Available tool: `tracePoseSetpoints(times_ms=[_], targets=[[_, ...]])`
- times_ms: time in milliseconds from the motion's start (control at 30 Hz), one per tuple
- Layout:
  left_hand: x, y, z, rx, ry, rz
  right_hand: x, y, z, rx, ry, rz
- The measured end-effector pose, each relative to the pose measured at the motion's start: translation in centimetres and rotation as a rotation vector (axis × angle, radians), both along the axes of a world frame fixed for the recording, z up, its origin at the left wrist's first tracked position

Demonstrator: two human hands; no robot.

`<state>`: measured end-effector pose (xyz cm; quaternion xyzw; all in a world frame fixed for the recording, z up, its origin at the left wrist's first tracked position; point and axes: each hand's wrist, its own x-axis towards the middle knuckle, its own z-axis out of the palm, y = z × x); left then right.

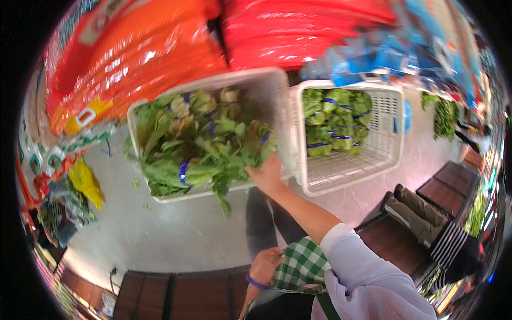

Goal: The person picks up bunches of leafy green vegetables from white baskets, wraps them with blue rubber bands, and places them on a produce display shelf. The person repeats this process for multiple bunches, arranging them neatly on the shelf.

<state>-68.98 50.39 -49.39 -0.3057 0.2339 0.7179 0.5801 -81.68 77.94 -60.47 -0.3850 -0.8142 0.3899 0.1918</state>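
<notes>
My right hand (pixel 267 173) reaches into a white plastic crate (pixel 282 82) and is closed around the stem end of a leafy green bunch (pixel 230 140) with a purple band. Other bunches of leafy greens bound with purple tape fill this crate, and some leaves hang over its near rim. My left hand (pixel 266 264), with a purple band at the wrist, is beside the green checked apron (pixel 302 262), fingers partly curled; whether it grips the cloth is unclear. Right of the first crate, a second white crate (pixel 394 160) holds several banded lettuce bunches (pixel 336 120) at its left.
Orange bags (pixel 160 60), red bags (pixel 272 36) and blue packages (pixel 380 56) are stacked beyond the crates. A yellow bag (pixel 86 182) lies on the floor at left. Brown display units (pixel 200 296) stand along the near side. A person in striped clothing (pixel 452 244) is at right.
</notes>
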Motion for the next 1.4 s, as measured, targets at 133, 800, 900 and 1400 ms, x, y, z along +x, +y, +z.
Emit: tracePoseSetpoints(times_ms=[133,800,900,1400], targets=[[-3.5,2.8,3.8,0.030,0.143,-0.138,2.9,6.9,14.7,-0.122,0.024,-0.063],[-0.1,26.0,35.0,0.818,0.875,-0.796,29.6,12.3,45.2,-0.951,1.223,-0.542],[7.6,25.9,38.0,0.399,0.763,-0.781,37.1,8.0,47.4,-0.950,1.253,-0.616],[41.6,23.1,43.1,0.897,0.888,-1.172,69.9,-11.6,54.9,-0.495,1.716,-1.018]])
